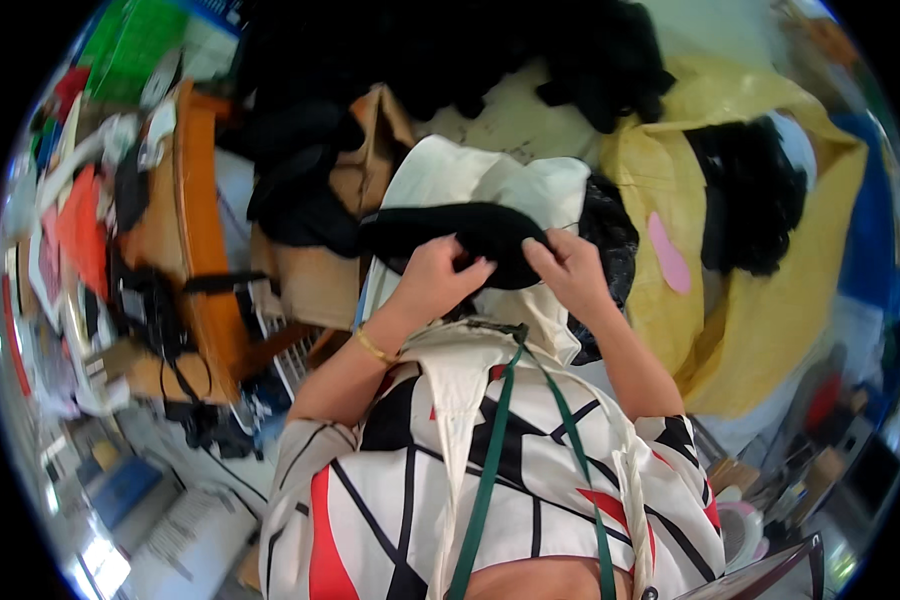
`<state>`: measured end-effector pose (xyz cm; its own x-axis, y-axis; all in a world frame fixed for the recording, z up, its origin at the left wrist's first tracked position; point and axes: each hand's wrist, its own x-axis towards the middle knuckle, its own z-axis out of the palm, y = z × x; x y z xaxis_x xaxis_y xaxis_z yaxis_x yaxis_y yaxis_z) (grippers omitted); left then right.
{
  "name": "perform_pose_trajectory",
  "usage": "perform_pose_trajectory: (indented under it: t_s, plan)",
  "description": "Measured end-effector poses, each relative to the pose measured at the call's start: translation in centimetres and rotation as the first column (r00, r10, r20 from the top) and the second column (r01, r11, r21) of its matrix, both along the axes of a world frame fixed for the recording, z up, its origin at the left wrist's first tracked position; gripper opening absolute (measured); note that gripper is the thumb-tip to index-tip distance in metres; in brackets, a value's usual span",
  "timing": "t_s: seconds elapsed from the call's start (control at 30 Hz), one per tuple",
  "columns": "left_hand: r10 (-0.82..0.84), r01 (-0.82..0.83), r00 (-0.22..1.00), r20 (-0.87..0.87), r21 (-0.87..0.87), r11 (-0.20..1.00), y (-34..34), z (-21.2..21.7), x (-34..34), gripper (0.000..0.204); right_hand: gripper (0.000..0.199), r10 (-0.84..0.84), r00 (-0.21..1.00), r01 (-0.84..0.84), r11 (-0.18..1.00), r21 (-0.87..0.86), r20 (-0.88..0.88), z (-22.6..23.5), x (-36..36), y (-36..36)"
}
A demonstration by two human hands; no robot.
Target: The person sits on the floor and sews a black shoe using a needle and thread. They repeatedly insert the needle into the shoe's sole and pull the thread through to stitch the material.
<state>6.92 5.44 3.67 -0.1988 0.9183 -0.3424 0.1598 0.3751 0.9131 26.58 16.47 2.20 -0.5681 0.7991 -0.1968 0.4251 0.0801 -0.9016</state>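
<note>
Black, soft fabric piece [460, 238] at frame centre, gripped by left hand [438, 275] and right hand [573, 265], fingers curled over its lower edge. Beneath, cream cloth bag [470, 180], apparently open-mouthed. Right of centre, yellow plastic sheet [770, 300]; left, orange wooden table [198, 230].

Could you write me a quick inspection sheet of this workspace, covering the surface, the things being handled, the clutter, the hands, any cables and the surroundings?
Surface: orange wooden table at left, crowded.
Job's things: black fabric piece, held over a cream cloth bag.
Clutter: black garments heaped behind; more on a yellow sheet at right.
Hands: left hand and right hand both grip the black fabric piece.
Cables: dark cords by the table, blurred.
Surroundings: cardboard box, papers and small items at left.
</note>
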Motion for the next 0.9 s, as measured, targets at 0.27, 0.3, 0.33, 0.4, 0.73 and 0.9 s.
perform_pose_trajectory:
  t_s: [0.27,0.3,0.33,0.4,0.73,0.9]
  plan:
    - [-0.313,0.338,0.924,-0.222,0.084,0.937,0.0,0.8,-2.9,0.021,0.051,-0.041,0.997,0.003,0.883,-0.47,-0.07,-1.6,0.3,-3.1]
    - [-0.384,0.422,0.882,-0.273,0.097,0.901,0.6,1.3,-2.9,0.022,0.049,-0.146,0.983,0.069,0.854,-0.516,-0.109,-1.6,0.8,-3.4]
    - [-0.364,0.441,0.868,-0.337,0.187,0.878,0.5,0.9,-3.2,0.023,0.046,-0.235,0.969,0.16,0.833,-0.529,-0.076,-1.7,1.5,-3.4]
    - [-0.258,0.374,0.912,-0.32,0.384,0.845,1.0,2.1,-3.2,0.024,0.035,-0.479,0.861,0.335,0.789,-0.515,-0.173,-1.2,4.2,-3.2]
    - [-0.206,0.368,0.889,-0.41,0.369,0.854,0.2,-4.0,-8.1,0.009,0.041,-0.838,0.434,0.852,0.501,-0.151,-0.331,4.3,13.3,0.7]
    - [-0.179,0.436,0.806,-0.565,0.36,0.825,1.2,-5.7,-10.1,0.008,0.026,-0.776,0.567,0.706,0.63,-0.323,-0.276,0.2,5.7,-5.6]
